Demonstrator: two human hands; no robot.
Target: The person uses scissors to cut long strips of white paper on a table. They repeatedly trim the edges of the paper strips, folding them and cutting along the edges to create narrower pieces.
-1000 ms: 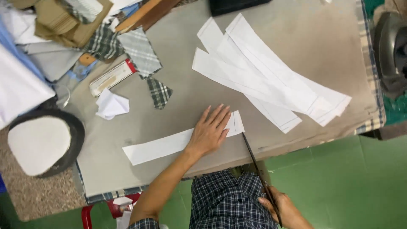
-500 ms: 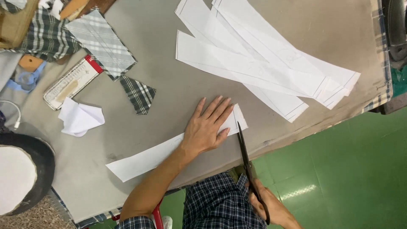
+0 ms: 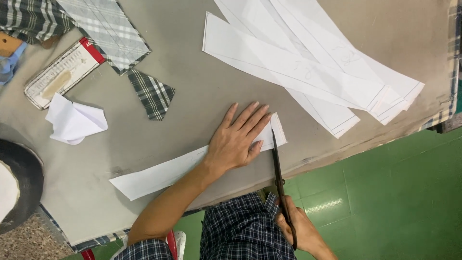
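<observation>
Two hands worked one white strip (image 3: 163, 171) at the table's (image 3: 202, 91) six o'clock edge: left hand (image 3: 236, 139) spread flat, pinning it steady; right hand (image 3: 301, 231) gripped scissors (image 3: 278, 168) cutting its end.

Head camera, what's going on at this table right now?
A person presses the left hand flat on a long white paper strip lying on the grey table. The right hand holds black scissors, blades at the strip's right end. More white strips and plaid fabric scraps lie farther back.
</observation>
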